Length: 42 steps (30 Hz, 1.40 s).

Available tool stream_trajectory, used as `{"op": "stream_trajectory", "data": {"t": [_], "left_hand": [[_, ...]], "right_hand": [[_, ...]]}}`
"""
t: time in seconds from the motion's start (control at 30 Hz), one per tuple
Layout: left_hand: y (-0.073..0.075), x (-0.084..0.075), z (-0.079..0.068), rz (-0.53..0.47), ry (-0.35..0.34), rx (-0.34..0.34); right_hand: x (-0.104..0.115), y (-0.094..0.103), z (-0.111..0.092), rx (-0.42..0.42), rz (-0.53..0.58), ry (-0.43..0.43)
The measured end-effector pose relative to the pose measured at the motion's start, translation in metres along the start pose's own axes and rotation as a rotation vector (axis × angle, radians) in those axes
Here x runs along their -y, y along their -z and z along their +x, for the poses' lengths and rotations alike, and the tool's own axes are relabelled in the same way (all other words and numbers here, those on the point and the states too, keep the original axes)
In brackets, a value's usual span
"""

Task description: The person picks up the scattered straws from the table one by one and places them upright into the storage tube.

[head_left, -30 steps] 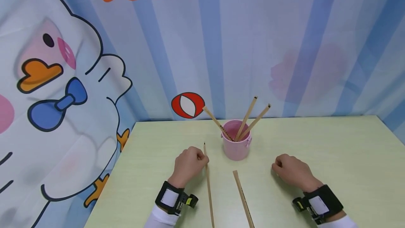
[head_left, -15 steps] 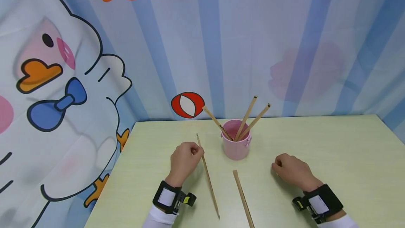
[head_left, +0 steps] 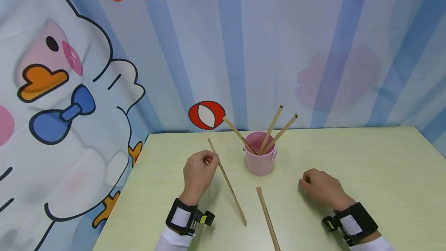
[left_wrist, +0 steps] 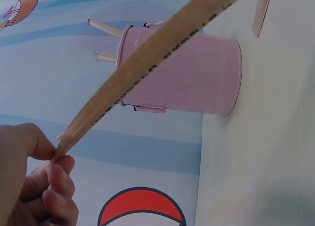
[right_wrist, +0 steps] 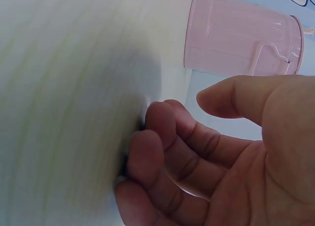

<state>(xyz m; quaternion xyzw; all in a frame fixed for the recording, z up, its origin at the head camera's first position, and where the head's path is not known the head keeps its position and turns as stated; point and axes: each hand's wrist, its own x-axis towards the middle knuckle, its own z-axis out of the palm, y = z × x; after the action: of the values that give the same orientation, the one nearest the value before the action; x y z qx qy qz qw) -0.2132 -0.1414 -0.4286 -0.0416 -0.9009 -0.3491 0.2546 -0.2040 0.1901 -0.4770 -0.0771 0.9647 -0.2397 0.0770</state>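
Observation:
My left hand pinches a plain wooden pencil between thumb and fingertips, close to its far end. The pencil slants across the head view, its other end toward the lower right. Dark print runs along it in the left wrist view, where the pencil passes in front of a pink bucket. The bucket stands upright, with several similar pencils leaning out of it. On the table's right side rests my right hand, fingers loosely curled and holding nothing; its wrist view shows bare fingertips against the tabletop.
Another wooden pencil lies on the pale table between my hands, its near end cut off by the frame. Behind the table hangs a blue striped cloth printed with a duck and a ball.
My left hand has moved a little up and left with the pencil. The pencil has turned so its near end swings right. The right hand stays still.

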Motion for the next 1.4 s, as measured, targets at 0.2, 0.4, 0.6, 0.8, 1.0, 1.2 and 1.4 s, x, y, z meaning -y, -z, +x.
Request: {"op": "stream_trajectory", "data": {"t": [0.2,0.4,0.6,0.8,1.0,1.2,1.4], "left_hand": [[0.003,-0.002,0.001,-0.03,-0.005,-0.057],[0.003,-0.008,0.003,-0.064,-0.019,-0.058],[0.002,-0.016,0.005,-0.082,-0.052,-0.068],[0.001,-0.023,0.009,-0.096,-0.077,-0.06],[0.004,-0.03,0.016,-0.093,-0.114,-0.085],[0.013,-0.037,0.023,-0.109,-0.146,-0.13],[0.022,-0.041,0.034,-0.163,-0.199,-0.19]], "right_hand": [[0.0,0.001,0.001,0.001,-0.005,-0.003],[-0.002,0.001,0.002,-0.017,-0.017,0.003],[-0.003,0.003,0.001,-0.023,-0.018,0.008],[-0.002,0.006,0.0,-0.025,-0.019,0.007],[-0.001,0.005,0.0,-0.004,-0.024,-0.011],[-0.001,0.002,0.0,0.019,-0.015,-0.028],[0.0,0.0,0.002,0.014,-0.008,-0.034]]}}
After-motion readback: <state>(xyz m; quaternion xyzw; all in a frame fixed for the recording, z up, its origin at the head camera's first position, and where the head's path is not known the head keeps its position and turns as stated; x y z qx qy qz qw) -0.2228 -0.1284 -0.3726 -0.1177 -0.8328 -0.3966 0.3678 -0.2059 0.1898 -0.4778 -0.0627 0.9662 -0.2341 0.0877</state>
